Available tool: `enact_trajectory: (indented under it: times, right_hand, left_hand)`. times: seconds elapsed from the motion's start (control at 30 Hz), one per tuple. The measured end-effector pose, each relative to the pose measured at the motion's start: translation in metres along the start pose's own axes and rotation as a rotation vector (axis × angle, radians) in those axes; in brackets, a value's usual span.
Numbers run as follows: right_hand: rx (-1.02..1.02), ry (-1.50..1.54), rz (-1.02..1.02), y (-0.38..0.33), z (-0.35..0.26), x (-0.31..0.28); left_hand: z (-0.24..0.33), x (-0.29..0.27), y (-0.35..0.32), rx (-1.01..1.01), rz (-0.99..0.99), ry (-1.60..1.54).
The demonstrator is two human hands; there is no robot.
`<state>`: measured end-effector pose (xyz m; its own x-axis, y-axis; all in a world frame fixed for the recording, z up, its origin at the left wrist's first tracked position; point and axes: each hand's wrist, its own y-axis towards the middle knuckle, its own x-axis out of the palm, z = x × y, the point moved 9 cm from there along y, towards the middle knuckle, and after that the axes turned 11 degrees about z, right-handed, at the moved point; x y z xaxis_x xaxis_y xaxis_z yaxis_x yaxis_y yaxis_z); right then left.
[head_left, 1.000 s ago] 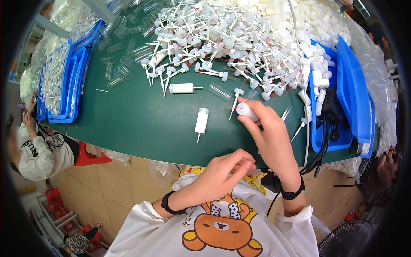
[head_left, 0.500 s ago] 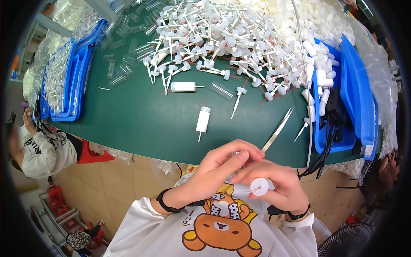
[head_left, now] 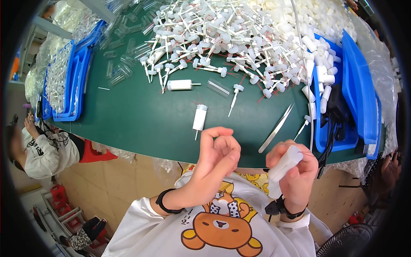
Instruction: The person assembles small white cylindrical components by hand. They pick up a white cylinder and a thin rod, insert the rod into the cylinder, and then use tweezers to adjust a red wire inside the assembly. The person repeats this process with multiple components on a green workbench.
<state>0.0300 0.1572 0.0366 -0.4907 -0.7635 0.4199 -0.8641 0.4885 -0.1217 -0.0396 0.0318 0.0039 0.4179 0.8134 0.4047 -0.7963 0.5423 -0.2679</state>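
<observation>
A white, partly translucent cylinder [head_left: 286, 163] with a thin red thread at its upper end is in my right hand [head_left: 303, 176], whose fingers and thumb are closed around it. A white piece also shows below the grip. My left hand [head_left: 217, 154] is off to the left with loosely curled fingers, the index arched apart from the others, and nothing visible in it. Just beyond it a white cylinder with a stem [head_left: 199, 118] lies on the green table. Metal tweezers [head_left: 276, 129] lie between the hands, further out. A stemmed white piece [head_left: 302, 127] lies beyond my right hand.
A big heap of stemmed white parts with red threads [head_left: 214, 34] covers the far table. Clear tubes [head_left: 124, 70] lie left of it. Another white cylinder [head_left: 180, 85] lies nearer. Blue trays [head_left: 357, 94] and a cable [head_left: 311, 115] are at right. A person [head_left: 47, 145] sits at left.
My hands have moved apart: the right went right and turned, bringing the cylinder's side into view. The left moved up and left, away from the cylinder. The tweezers now show fully.
</observation>
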Motion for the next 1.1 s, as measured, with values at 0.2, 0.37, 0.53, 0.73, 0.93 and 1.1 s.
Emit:
enact_trajectory:
  times: [0.2, 0.37, 0.53, 0.73, 0.93, 1.1]
  right_hand:
    - [-0.083, 0.000, -0.043, 0.003, -0.006, 0.003]
    - [-0.356, -0.127, -0.108, 0.003, -0.022, 0.007]
    - [-0.465, -0.375, -0.199, 0.000, -0.031, 0.024]
    - [-0.422, -0.421, -0.270, 0.005, -0.027, 0.029]
    - [-0.324, -0.182, -0.155, 0.003, -0.008, 0.023]
    - [-0.182, -0.213, -0.118, 0.003, 0.007, 0.017]
  left_hand:
    - [0.007, 0.011, -0.007, 0.060, -0.179, 0.244]
    - [0.020, 0.024, -0.009, 0.164, -0.314, 0.534]
    - [0.030, 0.035, -0.014, 0.274, -0.353, 0.641]
    - [0.025, 0.037, -0.016, 0.327, -0.372, 0.730]
    - [0.009, 0.040, -0.013, 0.205, -0.436, 0.565]
    - [0.008, 0.038, -0.011, 0.159, -0.451, 0.606]
